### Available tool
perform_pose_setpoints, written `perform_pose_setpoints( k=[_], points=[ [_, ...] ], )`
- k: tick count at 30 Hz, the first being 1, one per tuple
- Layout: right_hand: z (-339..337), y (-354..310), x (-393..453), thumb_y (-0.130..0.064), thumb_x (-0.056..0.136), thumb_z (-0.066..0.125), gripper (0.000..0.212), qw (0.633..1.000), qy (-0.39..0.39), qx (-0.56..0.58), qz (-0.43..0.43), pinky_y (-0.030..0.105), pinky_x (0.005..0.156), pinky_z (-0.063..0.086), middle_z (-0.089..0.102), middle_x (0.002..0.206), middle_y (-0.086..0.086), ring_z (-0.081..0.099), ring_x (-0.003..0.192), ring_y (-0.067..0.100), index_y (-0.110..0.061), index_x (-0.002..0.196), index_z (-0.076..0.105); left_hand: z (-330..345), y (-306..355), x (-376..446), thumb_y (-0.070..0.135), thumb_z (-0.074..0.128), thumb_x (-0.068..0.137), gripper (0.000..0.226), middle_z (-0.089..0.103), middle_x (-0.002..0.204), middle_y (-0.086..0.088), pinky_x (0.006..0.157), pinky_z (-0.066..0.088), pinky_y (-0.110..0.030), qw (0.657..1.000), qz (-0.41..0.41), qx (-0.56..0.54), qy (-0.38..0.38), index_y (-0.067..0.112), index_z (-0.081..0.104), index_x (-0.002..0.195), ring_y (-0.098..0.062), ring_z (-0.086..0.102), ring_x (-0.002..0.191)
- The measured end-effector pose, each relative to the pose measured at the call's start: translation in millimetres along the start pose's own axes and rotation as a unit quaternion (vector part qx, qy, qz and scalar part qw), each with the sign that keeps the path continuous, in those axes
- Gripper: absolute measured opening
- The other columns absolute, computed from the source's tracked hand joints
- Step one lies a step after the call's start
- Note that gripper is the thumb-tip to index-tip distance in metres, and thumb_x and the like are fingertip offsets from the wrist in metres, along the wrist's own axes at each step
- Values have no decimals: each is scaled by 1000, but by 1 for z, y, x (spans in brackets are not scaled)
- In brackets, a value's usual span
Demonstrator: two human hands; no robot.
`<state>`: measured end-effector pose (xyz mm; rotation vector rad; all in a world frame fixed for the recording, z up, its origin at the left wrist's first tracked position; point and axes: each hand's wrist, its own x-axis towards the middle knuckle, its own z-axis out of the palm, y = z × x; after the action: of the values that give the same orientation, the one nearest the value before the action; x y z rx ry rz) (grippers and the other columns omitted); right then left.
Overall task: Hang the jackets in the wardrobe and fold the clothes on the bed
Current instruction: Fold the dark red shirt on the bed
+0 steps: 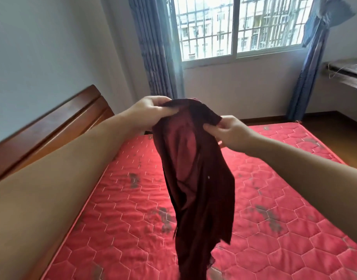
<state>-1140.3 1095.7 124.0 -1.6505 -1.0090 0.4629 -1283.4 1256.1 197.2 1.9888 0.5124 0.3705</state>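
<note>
One dark maroon thin fabric garment (pixel 195 174) hanging over red quilted mattress bed (pixel 274 209); two hands: left hand (pixel 151 112), right hand (pixel 230 132), both pinching its top edge.

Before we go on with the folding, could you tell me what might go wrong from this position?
1. Both the left hand and the right hand pinch only the top edge of the dark red garment, which hangs bunched; it may fold crooked unless spread flat first.
2. The red mattress shows dark stains, so laying the garment there could soil it.
</note>
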Motion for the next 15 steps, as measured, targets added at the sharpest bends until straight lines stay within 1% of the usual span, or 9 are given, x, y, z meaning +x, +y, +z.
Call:
perform_pose_setpoints(
  k=[3,4,6,7,8,10,11,13,15],
  points=[
    [-3,-26,9,-18,96,58,29,998,7,-19,-67,24,54,33,49,68,4,42,62,12,9,87,65,9,-6,-3,18,70,87,24,74,96,-6,74,59,-30,998,-4,-16,-68,17,66,111,-19,71,86],
    [-2,-33,12,-20,95,60,30,997,14,-20,-80,26,55,32,50,67,5,42,62,13,7,84,66,16,-7,-2,19,70,87,21,74,98,-8,80,59,-34,997,8,18,-70,17,68,108,-20,71,88],
    [-1,-42,14,-23,92,65,25,995,35,-9,-92,29,56,33,55,67,7,43,63,15,-3,79,70,27,-6,0,16,67,90,14,73,97,-14,87,56,-40,997,50,56,-35,9,72,100,-22,68,85],
    [-2,-41,14,-23,90,67,21,995,44,10,-93,29,56,34,56,67,7,44,63,16,-6,78,71,29,-4,2,10,63,92,12,71,92,-15,84,54,-40,996,70,46,-9,4,71,97,-22,64,82],
    [-5,-36,12,-21,88,70,16,995,41,34,-83,27,54,36,58,67,7,46,62,16,-9,79,70,29,-1,4,1,58,92,12,68,84,-14,76,52,-35,996,87,27,17,2,70,95,-20,61,76],
    [-8,-16,6,-17,83,75,9,998,-20,51,-37,25,55,44,62,71,5,54,64,14,-9,82,70,24,7,8,-16,40,88,31,65,68,-3,59,50,-21,993,102,-7,60,0,66,97,-10,59,60],
    [-8,-1,1,-14,81,76,9,998,-63,6,-10,24,58,46,63,73,3,56,66,12,-8,84,70,21,12,9,-20,34,85,39,65,61,3,52,48,-18,992,103,-23,71,-1,64,101,-6,59,54],
    [-4,35,-9,-13,79,76,12,979,-123,-154,46,19,62,48,66,78,-2,59,71,9,-8,89,73,18,20,9,-22,29,85,43,65,57,7,47,48,-17,989,106,-65,84,-1,62,103,-4,59,51],
    [1,67,-17,-21,82,72,18,949,-145,-265,96,22,70,52,71,88,0,65,80,14,-11,97,73,16,26,8,-20,32,89,38,68,68,2,56,52,-17,982,118,-104,103,-3,63,103,-6,63,58]
  ],
)
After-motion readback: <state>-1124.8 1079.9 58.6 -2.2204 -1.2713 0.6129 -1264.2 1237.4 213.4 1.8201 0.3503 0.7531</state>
